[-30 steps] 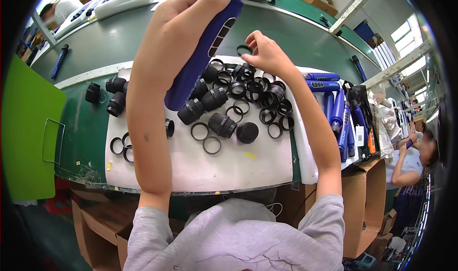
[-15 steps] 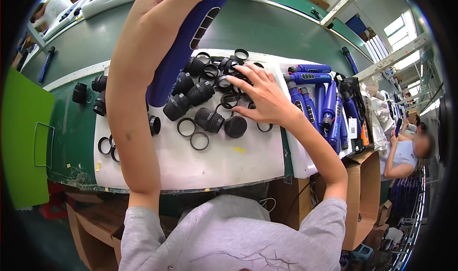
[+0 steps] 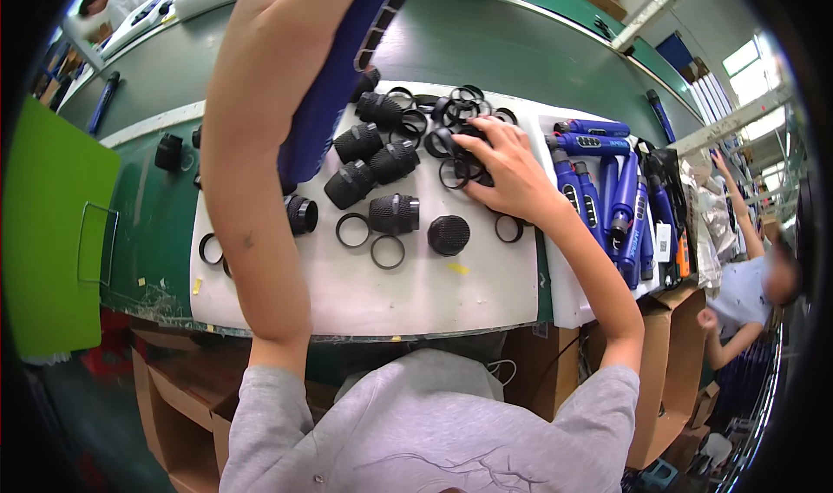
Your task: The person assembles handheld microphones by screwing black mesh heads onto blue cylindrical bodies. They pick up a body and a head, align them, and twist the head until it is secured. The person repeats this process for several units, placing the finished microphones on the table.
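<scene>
While the left arm is raised: the left hand (image 3: 299, 11) grasps a blue microphone body (image 3: 323, 94), tilted, above the left part of the white sheet (image 3: 434, 302); its fingers are mostly cut off by the upper edge of the view.
Right hand (image 3: 514, 174): it reaches over the heap of black rings (image 3: 440, 141), with bent fingers which seem to touch them; whether one ring is pinched, I am not able to tell.
Ring handling: I judge it better to take a single ring by its rim, between thumb and forefinger, and to free it gently, because the rings overlap.
Blue body handling: a firm but soft hold seems right, well apart from the mesh heads (image 3: 350, 185), so that nothing is knocked.
White sheet: most mesh heads lie left of the heap; loose rings and a yellow scrap (image 3: 458, 268) are nearer to the person.
Green table (image 3: 152, 259): it shows beside the sheet, worn at the front edge.
Right side: more blue bodies (image 3: 621, 202) rest on white padding, with a cardboard box (image 3: 677, 363) below.
Room: a long bench (image 3: 486, 59) runs behind, a bright green panel (image 3: 52, 233) stands at left, and a co-worker (image 3: 742, 289) is at far right.
</scene>
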`<action>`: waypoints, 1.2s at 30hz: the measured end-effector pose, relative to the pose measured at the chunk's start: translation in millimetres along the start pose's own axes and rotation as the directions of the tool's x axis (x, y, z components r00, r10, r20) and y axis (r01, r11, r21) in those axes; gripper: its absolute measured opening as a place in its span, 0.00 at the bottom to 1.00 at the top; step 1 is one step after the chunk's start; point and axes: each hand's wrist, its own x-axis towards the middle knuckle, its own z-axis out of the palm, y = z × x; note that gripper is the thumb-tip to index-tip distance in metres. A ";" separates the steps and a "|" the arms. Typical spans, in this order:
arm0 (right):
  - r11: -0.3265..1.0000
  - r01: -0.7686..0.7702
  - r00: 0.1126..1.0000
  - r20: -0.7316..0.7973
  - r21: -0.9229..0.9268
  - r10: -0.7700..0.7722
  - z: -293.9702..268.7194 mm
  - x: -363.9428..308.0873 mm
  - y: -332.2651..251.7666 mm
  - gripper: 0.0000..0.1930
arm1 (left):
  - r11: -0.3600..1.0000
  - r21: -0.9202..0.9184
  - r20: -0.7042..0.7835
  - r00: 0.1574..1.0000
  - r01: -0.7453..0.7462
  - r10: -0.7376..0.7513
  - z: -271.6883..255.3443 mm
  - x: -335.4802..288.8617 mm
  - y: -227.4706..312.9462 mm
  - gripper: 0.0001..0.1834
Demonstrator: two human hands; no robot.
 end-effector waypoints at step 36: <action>0.973 -0.187 0.974 -0.105 0.136 0.202 -46.3 0.8 -42.3 0.07 | 0.998 0.037 0.006 0.998 0.056 -0.056 -10.2 -16.4 32.7 0.24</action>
